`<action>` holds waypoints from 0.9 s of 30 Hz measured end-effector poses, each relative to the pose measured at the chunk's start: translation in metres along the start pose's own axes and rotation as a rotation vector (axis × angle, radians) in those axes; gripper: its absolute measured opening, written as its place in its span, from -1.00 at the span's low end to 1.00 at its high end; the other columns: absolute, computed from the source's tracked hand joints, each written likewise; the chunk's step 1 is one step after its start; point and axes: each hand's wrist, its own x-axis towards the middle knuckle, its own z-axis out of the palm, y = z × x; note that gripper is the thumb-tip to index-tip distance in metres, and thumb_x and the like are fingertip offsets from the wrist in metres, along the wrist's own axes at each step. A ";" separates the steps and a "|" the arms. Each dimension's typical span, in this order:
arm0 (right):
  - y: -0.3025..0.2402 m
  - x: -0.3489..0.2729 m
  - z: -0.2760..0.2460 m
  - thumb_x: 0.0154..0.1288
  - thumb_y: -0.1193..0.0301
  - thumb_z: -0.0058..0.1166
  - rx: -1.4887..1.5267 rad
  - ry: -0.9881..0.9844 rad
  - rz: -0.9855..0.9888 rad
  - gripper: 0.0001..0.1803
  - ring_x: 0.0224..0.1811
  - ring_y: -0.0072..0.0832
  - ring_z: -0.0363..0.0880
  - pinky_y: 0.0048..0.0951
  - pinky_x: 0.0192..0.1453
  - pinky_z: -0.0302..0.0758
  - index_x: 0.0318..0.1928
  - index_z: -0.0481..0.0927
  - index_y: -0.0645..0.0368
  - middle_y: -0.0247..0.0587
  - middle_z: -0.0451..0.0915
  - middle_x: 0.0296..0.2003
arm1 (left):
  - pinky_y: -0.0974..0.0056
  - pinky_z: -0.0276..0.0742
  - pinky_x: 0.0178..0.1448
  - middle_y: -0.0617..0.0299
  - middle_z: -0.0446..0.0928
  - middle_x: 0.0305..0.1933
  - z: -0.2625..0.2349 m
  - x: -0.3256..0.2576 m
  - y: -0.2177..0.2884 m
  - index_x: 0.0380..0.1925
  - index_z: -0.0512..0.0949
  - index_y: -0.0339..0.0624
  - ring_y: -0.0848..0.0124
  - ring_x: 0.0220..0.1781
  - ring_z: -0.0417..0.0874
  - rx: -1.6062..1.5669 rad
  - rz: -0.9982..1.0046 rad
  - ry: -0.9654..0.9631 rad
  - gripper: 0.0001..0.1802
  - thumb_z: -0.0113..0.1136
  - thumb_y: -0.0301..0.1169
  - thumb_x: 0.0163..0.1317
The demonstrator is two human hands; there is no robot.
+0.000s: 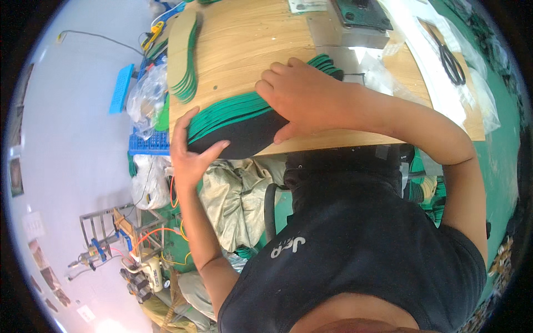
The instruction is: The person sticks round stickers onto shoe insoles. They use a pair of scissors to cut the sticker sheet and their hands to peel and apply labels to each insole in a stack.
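Note:
A fanned stack of insoles (239,136), black on the face and green along the layered edges, lies along the near edge of the wooden table (255,39). Around its left end curls my left hand (187,158), the thumb resting on the black face and the fingers at the far side. My right hand (302,91) grips across the stack nearer its right end, thumb on the near side and fingers over the green edges; palm and forearm hide part of the stack. Farther left sits a second stack of insoles (180,55), tan-topped with green edges.
Black-handled scissors (447,58) lie on white sheeting at the right. A metal block-like device (361,25) stands at the far right. Left of the table are a blue crate (150,143), a clear plastic bag (147,102) and a blue perforated piece (121,89).

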 end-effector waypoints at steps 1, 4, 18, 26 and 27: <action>-0.004 0.005 0.002 -0.07 0.09 0.40 0.040 -0.046 0.037 -0.38 -0.13 -0.09 0.54 -0.19 -0.07 0.46 -0.17 0.44 0.28 -0.07 0.56 -0.25 | 0.22 0.40 0.23 0.06 0.54 0.04 0.007 -0.004 0.003 0.08 0.47 -0.30 0.25 0.08 0.55 -0.013 0.007 0.078 -0.15 0.63 -0.31 -0.30; -0.012 0.020 0.007 -0.04 0.06 0.37 0.110 -0.055 0.057 -0.38 -0.20 -0.04 0.58 -0.16 -0.15 0.49 -0.17 0.42 0.29 -0.03 0.57 -0.29 | 0.13 0.35 0.31 -0.03 0.47 0.14 0.012 -0.009 -0.008 0.20 0.36 -0.33 0.18 0.19 0.50 -0.046 0.116 0.202 0.02 0.63 -0.12 -0.28; 0.010 -0.175 -0.166 -0.08 0.26 0.50 -0.036 0.654 0.591 -0.29 -0.06 -0.33 0.65 -0.34 0.03 0.56 0.08 0.49 0.23 -0.08 0.64 -0.09 | 0.25 0.41 0.18 0.08 0.46 0.17 -0.020 0.153 -0.141 0.16 0.41 -0.31 0.33 0.15 0.50 -0.239 -0.377 0.364 -0.41 0.17 -0.08 0.31; 0.126 -0.351 -0.146 0.16 0.07 0.28 -0.484 0.214 1.249 -0.28 -0.02 -0.02 0.61 -0.20 0.08 0.49 0.13 0.41 0.37 0.29 0.57 -0.07 | 0.31 0.37 0.19 0.02 0.46 0.19 -0.003 0.212 -0.186 0.25 0.33 -0.47 0.32 0.15 0.49 -0.114 -0.634 -0.101 -0.15 0.13 0.11 0.26; 0.130 -0.350 -0.138 0.15 0.04 0.29 -0.436 0.117 1.285 -0.26 -0.03 0.02 0.60 -0.18 0.07 0.46 0.13 0.40 0.39 0.31 0.57 -0.10 | 0.32 0.36 0.20 0.06 0.48 0.16 -0.005 0.215 -0.188 0.26 0.32 -0.49 0.35 0.12 0.51 -0.173 -0.678 -0.143 -0.15 0.13 0.10 0.27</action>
